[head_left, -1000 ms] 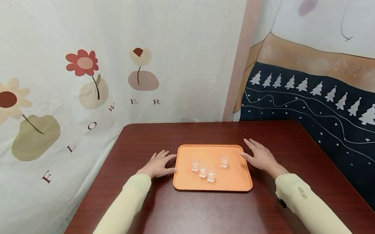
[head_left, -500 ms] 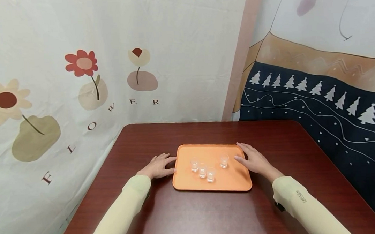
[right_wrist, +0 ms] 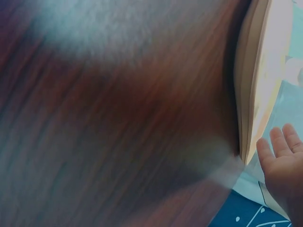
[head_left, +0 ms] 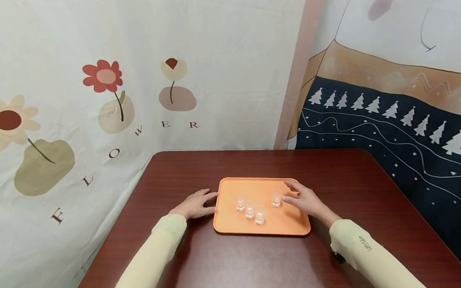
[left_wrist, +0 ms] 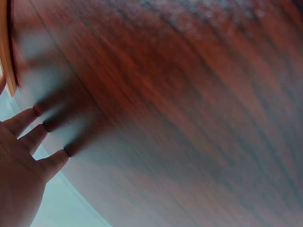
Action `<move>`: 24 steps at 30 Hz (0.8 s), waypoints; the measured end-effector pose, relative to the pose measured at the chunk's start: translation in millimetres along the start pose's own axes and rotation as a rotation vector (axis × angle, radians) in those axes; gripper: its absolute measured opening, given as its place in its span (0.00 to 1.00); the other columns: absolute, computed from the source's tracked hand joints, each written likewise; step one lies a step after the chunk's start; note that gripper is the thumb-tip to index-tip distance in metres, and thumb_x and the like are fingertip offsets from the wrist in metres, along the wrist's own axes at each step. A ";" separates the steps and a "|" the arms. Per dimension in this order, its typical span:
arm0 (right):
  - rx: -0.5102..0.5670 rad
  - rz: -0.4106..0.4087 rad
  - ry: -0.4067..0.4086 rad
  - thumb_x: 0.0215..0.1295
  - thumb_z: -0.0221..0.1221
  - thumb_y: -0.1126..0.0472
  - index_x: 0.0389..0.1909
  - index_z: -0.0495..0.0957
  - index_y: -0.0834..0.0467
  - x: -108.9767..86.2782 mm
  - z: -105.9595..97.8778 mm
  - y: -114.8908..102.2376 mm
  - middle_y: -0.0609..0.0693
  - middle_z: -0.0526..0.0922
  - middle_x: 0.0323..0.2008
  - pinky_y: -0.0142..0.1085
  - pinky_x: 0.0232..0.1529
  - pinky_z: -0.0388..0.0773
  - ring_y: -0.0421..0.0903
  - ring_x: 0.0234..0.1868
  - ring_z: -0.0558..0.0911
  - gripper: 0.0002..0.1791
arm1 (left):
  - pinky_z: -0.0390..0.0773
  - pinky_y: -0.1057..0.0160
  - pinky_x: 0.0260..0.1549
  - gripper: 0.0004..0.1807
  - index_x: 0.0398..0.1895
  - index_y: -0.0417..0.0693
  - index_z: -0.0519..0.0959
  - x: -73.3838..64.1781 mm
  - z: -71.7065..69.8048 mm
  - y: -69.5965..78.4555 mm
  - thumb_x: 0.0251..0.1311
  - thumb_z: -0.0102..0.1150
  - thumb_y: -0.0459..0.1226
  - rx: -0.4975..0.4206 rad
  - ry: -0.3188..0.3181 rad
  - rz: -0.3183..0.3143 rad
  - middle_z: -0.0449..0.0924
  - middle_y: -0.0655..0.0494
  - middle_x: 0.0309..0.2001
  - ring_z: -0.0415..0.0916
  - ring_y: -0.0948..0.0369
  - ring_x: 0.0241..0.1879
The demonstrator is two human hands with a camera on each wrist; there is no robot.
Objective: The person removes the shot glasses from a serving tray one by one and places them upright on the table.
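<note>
Presently, head view: your right hand (head_left: 307, 200), fingers parted, beside the lone cup (head_left: 277, 198) on the tray (head_left: 282, 225).
Left hand (head_left: 194, 205) spread at its edge, likely steadying. Left wrist: fingertips on table (left_wrist: 165, 104). Right wrist: fingers extended; cup contact unclear.

4 clear cups (head_left: 249, 211) upright on orange tray (head_left: 282, 223), 1 apart.
</note>
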State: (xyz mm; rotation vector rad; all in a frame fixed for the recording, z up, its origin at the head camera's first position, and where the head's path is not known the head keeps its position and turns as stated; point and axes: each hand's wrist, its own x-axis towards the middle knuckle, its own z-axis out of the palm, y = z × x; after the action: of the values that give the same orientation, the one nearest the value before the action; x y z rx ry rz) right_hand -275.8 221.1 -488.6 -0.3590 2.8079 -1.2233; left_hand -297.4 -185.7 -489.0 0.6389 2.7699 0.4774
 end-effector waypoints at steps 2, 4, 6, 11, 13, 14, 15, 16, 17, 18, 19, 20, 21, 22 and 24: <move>0.036 0.002 0.001 0.64 0.66 0.48 0.70 0.67 0.63 0.3 3.1 -0.3 0.63 0.70 0.66 0.56 0.63 0.68 0.61 0.65 0.71 0.39 | 0.54 0.39 0.67 0.37 0.74 0.56 0.65 0.1 0.2 -0.1 0.65 0.59 0.57 -0.002 0.000 0.003 0.56 0.38 0.74 0.50 0.40 0.73; 0.070 0.010 0.002 0.64 0.67 0.51 0.69 0.68 0.63 0.6 6.0 -0.9 0.62 0.72 0.65 0.54 0.62 0.70 0.60 0.64 0.73 0.36 | 0.54 0.39 0.67 0.38 0.75 0.56 0.65 0.4 1.0 -0.9 0.65 0.58 0.58 -0.001 -0.001 0.003 0.56 0.38 0.74 0.50 0.41 0.74; 0.091 0.012 0.001 0.64 0.68 0.53 0.67 0.70 0.64 0.8 9.0 -1.9 0.63 0.73 0.64 0.53 0.60 0.72 0.60 0.63 0.75 0.35 | 0.54 0.38 0.67 0.38 0.75 0.57 0.65 0.4 1.5 -1.4 0.65 0.58 0.58 -0.002 -0.001 0.001 0.56 0.38 0.74 0.50 0.41 0.74; 0.099 -0.001 0.011 0.61 0.70 0.56 0.62 0.74 0.66 2.8 16.7 -2.9 0.62 0.78 0.59 0.51 0.57 0.75 0.59 0.58 0.79 0.31 | 0.53 0.38 0.67 0.37 0.74 0.57 0.66 0.3 1.9 -0.5 0.64 0.59 0.58 -0.012 0.003 -0.007 0.56 0.38 0.74 0.50 0.41 0.74; 0.089 -0.003 0.023 0.60 0.70 0.57 0.60 0.76 0.65 3.4 19.2 -3.1 0.60 0.79 0.57 0.51 0.56 0.76 0.58 0.56 0.80 0.29 | 0.53 0.39 0.68 0.37 0.74 0.58 0.66 -0.2 1.4 0.7 0.64 0.59 0.58 -0.015 0.004 -0.010 0.56 0.39 0.74 0.50 0.41 0.74; 0.088 -0.005 0.029 0.60 0.70 0.58 0.60 0.76 0.64 3.6 20.4 -3.2 0.60 0.80 0.56 0.51 0.56 0.76 0.57 0.55 0.80 0.28 | 0.53 0.39 0.68 0.37 0.74 0.58 0.65 -0.7 1.1 1.3 0.65 0.59 0.58 -0.014 0.003 -0.012 0.56 0.39 0.74 0.50 0.41 0.74; 0.082 -0.009 0.035 0.60 0.70 0.58 0.59 0.77 0.64 3.7 21.3 -3.5 0.59 0.81 0.54 0.51 0.55 0.76 0.57 0.54 0.81 0.27 | 0.53 0.39 0.68 0.37 0.74 0.58 0.65 -1.0 0.9 1.9 0.65 0.59 0.57 -0.014 0.002 -0.013 0.56 0.39 0.74 0.50 0.41 0.74; 0.082 -0.009 0.038 0.61 0.70 0.58 0.58 0.78 0.64 3.9 22.3 -3.7 0.58 0.82 0.53 0.50 0.54 0.77 0.56 0.53 0.81 0.26 | 0.52 0.39 0.68 0.37 0.75 0.58 0.65 -1.4 0.6 2.5 0.65 0.59 0.57 -0.011 0.000 -0.017 0.56 0.39 0.74 0.49 0.41 0.74; 0.085 -0.008 0.045 0.61 0.70 0.58 0.57 0.78 0.64 3.9 23.2 -4.2 0.58 0.82 0.51 0.50 0.53 0.77 0.55 0.52 0.82 0.25 | 0.52 0.40 0.68 0.37 0.75 0.59 0.65 -1.8 0.3 2.9 0.65 0.58 0.57 -0.008 -0.003 -0.021 0.55 0.40 0.74 0.49 0.42 0.74; 0.090 -0.006 0.050 0.61 0.70 0.58 0.56 0.79 0.63 4.0 23.8 -4.9 0.57 0.83 0.49 0.49 0.52 0.78 0.55 0.51 0.82 0.24 | 0.52 0.40 0.69 0.37 0.75 0.58 0.65 -2.0 0.2 3.3 0.65 0.58 0.57 -0.009 -0.005 -0.023 0.55 0.40 0.74 0.49 0.42 0.74; 0.099 -0.006 0.054 0.61 0.69 0.58 0.55 0.79 0.63 4.2 24.6 -5.6 0.56 0.83 0.47 0.48 0.51 0.78 0.54 0.50 0.82 0.23 | 0.52 0.40 0.69 0.37 0.75 0.59 0.65 -2.2 0.1 3.5 0.65 0.58 0.57 -0.007 -0.007 -0.025 0.55 0.40 0.74 0.49 0.42 0.74; 0.110 -0.005 0.058 0.61 0.69 0.58 0.53 0.80 0.63 4.4 25.4 -6.2 0.54 0.84 0.45 0.47 0.50 0.78 0.53 0.49 0.82 0.22 | 0.52 0.40 0.69 0.37 0.75 0.59 0.64 -2.4 0.1 3.6 0.65 0.58 0.57 -0.006 -0.007 -0.027 0.55 0.40 0.75 0.49 0.42 0.74; 0.116 -0.007 0.061 0.62 0.69 0.58 0.53 0.80 0.63 4.6 26.1 -6.9 0.53 0.84 0.44 0.45 0.48 0.79 0.52 0.48 0.83 0.21 | 0.52 0.40 0.69 0.37 0.75 0.58 0.64 -2.7 -0.1 3.7 0.65 0.58 0.57 -0.007 -0.008 -0.027 0.55 0.40 0.75 0.49 0.42 0.74; 0.129 -0.009 0.066 0.62 0.69 0.58 0.52 0.80 0.63 4.8 26.8 -7.4 0.53 0.84 0.43 0.44 0.47 0.79 0.51 0.47 0.83 0.20 | 0.52 0.40 0.69 0.37 0.75 0.58 0.64 -2.9 -0.2 3.6 0.66 0.58 0.57 -0.007 -0.008 -0.028 0.55 0.40 0.75 0.49 0.42 0.74; 0.143 -0.017 0.073 0.62 0.69 0.58 0.50 0.81 0.63 5.3 28.0 -8.0 0.52 0.84 0.42 0.41 0.45 0.79 0.50 0.45 0.83 0.19 | 0.51 0.40 0.69 0.37 0.75 0.58 0.65 -3.3 -0.5 3.5 0.66 0.58 0.57 -0.012 -0.008 -0.028 0.55 0.40 0.74 0.49 0.42 0.74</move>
State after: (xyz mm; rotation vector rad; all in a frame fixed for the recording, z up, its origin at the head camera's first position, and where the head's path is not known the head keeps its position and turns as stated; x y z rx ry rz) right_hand -275.4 194.6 -501.7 -0.3361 2.7606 -1.4598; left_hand -293.4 -184.4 -486.7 0.5968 2.7629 0.4841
